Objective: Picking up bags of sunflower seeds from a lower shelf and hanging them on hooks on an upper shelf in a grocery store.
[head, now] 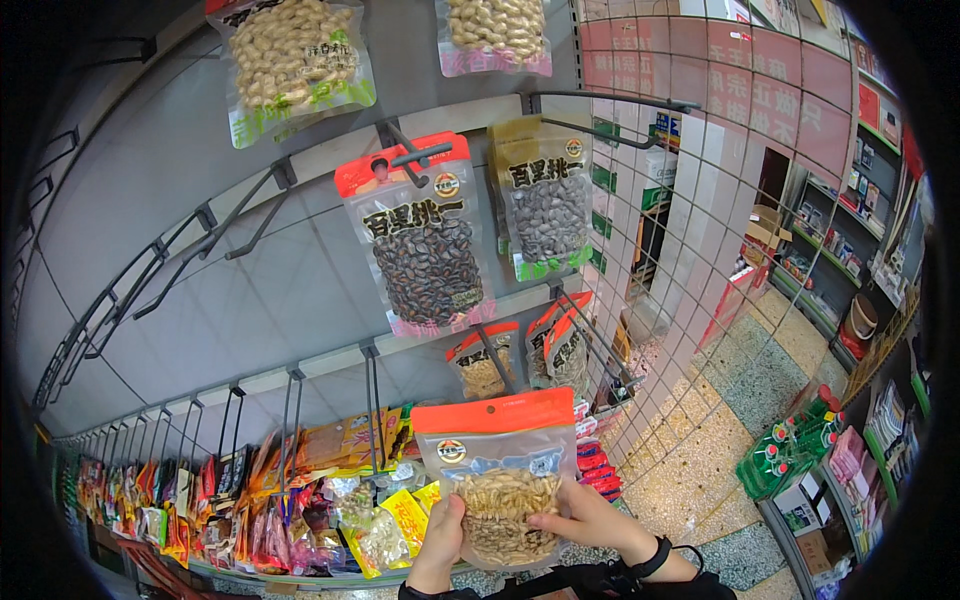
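Observation:
A clear plastic pouch of light-coloured seeds [510, 480] with an orange top band and a hang hole is held upright at the lower middle. My left hand [444, 529] grips its left edge, the thumb on the front. On the other side my right hand [581, 517] holds the pouch, its thumb lying across the seeds. Just above and behind it, a smaller pouch [484, 364] and several orange-topped pouches [566, 349] hang on hooks. A pouch of dark seeds [427, 262] hangs higher up, beside a pouch of grey seeds [551, 202].
Metal display hooks [255, 225] jut from the grey back panel. Peanut bags [296, 64] hang at the top. Packed snack bags [277, 525] fill the lower left. A wire grid [720, 247] closes the right side; beyond it, green bottles [784, 454] stand by a shelf.

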Available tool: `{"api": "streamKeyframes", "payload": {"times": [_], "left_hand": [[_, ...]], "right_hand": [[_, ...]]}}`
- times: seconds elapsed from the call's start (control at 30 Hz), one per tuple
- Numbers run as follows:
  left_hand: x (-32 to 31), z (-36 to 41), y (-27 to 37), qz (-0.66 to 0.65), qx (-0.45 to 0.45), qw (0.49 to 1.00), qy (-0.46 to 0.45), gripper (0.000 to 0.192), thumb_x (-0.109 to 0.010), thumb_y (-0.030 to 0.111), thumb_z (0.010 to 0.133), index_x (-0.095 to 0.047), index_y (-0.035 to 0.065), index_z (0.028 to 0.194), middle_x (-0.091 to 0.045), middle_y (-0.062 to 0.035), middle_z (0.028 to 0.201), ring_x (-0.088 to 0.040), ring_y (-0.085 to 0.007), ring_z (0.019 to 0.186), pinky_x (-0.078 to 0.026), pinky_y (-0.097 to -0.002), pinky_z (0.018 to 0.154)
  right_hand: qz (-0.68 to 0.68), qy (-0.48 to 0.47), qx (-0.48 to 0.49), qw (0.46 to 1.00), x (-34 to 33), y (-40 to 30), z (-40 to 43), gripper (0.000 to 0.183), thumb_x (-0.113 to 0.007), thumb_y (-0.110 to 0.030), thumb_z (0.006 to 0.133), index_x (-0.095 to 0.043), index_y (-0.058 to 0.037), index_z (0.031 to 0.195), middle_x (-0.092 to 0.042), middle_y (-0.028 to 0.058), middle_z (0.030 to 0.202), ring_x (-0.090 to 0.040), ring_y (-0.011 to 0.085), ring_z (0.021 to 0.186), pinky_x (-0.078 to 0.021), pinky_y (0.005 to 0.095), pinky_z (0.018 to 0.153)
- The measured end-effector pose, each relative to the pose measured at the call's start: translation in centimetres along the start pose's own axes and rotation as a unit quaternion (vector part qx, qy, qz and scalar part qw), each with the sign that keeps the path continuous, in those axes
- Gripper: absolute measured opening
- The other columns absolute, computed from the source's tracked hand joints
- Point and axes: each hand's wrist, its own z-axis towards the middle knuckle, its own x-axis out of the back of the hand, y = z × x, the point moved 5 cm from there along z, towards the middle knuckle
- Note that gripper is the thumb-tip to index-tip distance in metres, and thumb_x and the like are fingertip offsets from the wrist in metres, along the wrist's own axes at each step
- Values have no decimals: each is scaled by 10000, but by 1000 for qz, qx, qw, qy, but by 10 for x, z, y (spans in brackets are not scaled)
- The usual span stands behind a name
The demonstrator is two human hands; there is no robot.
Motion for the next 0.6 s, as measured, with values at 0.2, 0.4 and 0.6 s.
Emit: {"api": "streamKeyframes", "payload": {"times": [0.2,0.4,0.6], "left_hand": [[-1,0,1,1,-2,1000,0,548,-410,438,853,-497,-72,1035,-548,-101,1009,-505,-150,906,-394,-272,794],[-1,0,-1,-10,2,1000,1,539,-422,431,850,-492,-68,1040,-545,-101,1014,-506,-147,905,-397,-273,791],[-1,0,-1,-14,7,1000,2,532,-422,426,852,-492,-68,1034,-543,-98,1015,-505,-144,900,-398,-274,788]], "right_hand": [[10,-5,-7,1000,-1,3,0,541,-603,-326,767,-346,55,1053,-481,74,596,-455,130,508,-340,257,440],[37,-9,-24,999,-3,11,-1,453,-606,-225,775,-389,37,1075,-460,-1,624,-365,49,518,-286,210,428],[35,1,-17,999,0,5,-1,451,-616,-253,768,-406,38,1042,-447,3,593,-366,54,506,-283,214,423]]}}
